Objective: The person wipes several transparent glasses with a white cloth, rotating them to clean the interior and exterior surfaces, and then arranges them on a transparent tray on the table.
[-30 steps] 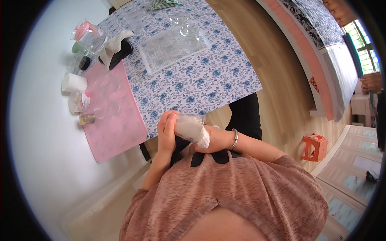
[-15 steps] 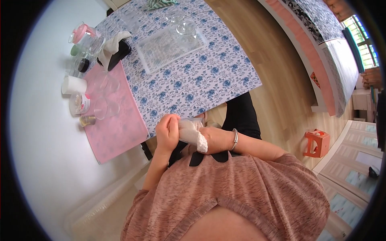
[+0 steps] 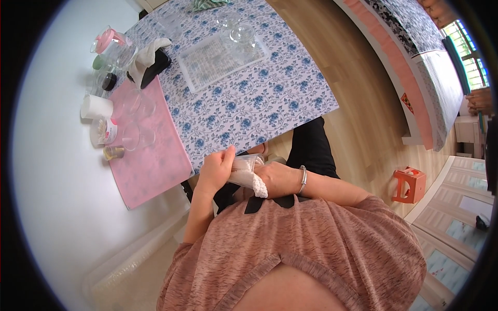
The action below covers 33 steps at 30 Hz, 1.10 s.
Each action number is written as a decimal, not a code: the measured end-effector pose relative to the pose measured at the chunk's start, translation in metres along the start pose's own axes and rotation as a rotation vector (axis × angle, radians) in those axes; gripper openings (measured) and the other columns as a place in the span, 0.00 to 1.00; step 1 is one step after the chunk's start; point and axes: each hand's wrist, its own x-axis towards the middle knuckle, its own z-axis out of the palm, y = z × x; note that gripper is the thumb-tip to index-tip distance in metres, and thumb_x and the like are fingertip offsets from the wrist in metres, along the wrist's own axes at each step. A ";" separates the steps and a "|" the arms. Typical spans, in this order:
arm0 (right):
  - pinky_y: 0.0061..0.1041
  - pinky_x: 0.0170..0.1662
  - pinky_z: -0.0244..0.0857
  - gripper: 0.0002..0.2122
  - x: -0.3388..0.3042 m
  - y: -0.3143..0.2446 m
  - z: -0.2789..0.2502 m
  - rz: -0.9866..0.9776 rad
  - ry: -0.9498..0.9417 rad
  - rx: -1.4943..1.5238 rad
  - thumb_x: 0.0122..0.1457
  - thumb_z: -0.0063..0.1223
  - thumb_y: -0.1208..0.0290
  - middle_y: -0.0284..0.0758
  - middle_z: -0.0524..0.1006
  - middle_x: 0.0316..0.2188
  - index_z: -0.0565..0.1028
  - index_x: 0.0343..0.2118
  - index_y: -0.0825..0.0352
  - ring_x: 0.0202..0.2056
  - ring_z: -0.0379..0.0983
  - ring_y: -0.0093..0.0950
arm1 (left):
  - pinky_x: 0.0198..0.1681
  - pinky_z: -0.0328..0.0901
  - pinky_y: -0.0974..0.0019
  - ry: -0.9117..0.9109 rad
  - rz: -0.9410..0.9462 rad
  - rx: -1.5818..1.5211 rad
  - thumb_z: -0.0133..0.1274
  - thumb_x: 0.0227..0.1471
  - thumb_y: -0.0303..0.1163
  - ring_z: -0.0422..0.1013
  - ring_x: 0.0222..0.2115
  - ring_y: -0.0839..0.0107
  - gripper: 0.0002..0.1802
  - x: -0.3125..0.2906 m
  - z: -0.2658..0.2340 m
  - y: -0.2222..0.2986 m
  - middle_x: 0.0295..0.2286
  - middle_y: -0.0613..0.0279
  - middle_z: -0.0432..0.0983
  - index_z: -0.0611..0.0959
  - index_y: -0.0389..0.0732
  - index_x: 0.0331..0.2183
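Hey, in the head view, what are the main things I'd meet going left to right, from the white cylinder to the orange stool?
White cylinder, black tissue box, left hand, clear cup, right hand, silver bracelet, orange stool.

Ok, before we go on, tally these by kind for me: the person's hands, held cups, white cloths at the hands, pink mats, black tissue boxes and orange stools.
Hands: 2, left hand and right hand
Held clear cup: 1
White cloth: 1
Pink mat: 1
Black tissue box: 1
Orange stool: 1
Total: 7
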 end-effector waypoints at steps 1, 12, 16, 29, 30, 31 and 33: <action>0.30 0.25 0.67 0.13 0.000 0.001 0.002 -0.023 0.012 0.000 0.41 0.52 0.69 0.39 0.70 0.26 0.67 0.30 0.68 0.27 0.70 0.37 | 0.27 0.60 0.62 -0.006 -0.001 0.002 0.39 0.50 0.49 0.67 0.18 0.60 0.28 -0.001 0.001 -0.001 0.15 0.49 0.68 0.74 0.31 0.19; 0.30 0.27 0.66 0.13 -0.003 0.002 0.002 0.025 -0.046 -0.038 0.43 0.51 0.69 0.40 0.69 0.26 0.67 0.32 0.69 0.29 0.69 0.36 | 0.29 0.61 0.61 -0.069 -0.011 -0.022 0.38 0.52 0.48 0.68 0.21 0.55 0.27 -0.007 0.003 -0.003 0.19 0.46 0.70 0.74 0.31 0.23; 0.31 0.30 0.65 0.13 -0.004 0.004 -0.001 -0.008 0.120 0.081 0.40 0.53 0.72 0.41 0.69 0.26 0.67 0.31 0.69 0.28 0.69 0.37 | 0.32 0.63 0.63 0.064 0.438 -0.188 0.43 0.50 0.47 0.69 0.26 0.55 0.23 -0.009 0.004 -0.001 0.27 0.48 0.73 0.76 0.34 0.30; 0.31 0.28 0.65 0.13 -0.006 -0.006 -0.016 -0.030 0.118 0.262 0.45 0.55 0.67 0.42 0.71 0.23 0.68 0.30 0.69 0.24 0.70 0.40 | 0.33 0.63 0.73 -0.432 0.049 -0.487 0.52 0.45 0.49 0.66 0.31 0.80 0.29 -0.009 -0.009 0.007 0.30 0.64 0.72 0.73 0.33 0.39; 0.31 0.28 0.65 0.13 -0.005 -0.008 -0.020 -0.034 0.117 0.260 0.45 0.55 0.67 0.42 0.71 0.23 0.68 0.30 0.69 0.24 0.70 0.40 | 0.33 0.62 0.75 -0.496 -0.002 -0.642 0.49 0.47 0.49 0.65 0.30 0.81 0.27 -0.008 -0.009 0.004 0.29 0.65 0.72 0.74 0.33 0.37; 0.31 0.28 0.65 0.14 -0.004 -0.010 -0.022 -0.037 0.107 0.242 0.45 0.55 0.66 0.42 0.71 0.23 0.69 0.31 0.69 0.25 0.70 0.40 | 0.32 0.61 0.76 -0.558 -0.055 -0.799 0.46 0.50 0.48 0.65 0.29 0.82 0.25 -0.007 -0.008 0.001 0.29 0.66 0.72 0.75 0.32 0.36; 0.31 0.28 0.65 0.15 -0.004 -0.010 -0.023 -0.046 0.093 0.223 0.45 0.56 0.64 0.42 0.72 0.24 0.69 0.32 0.69 0.25 0.70 0.40 | 0.32 0.61 0.76 -0.542 -0.052 -0.765 0.45 0.50 0.49 0.64 0.29 0.82 0.26 -0.001 -0.006 -0.002 0.29 0.66 0.72 0.76 0.33 0.35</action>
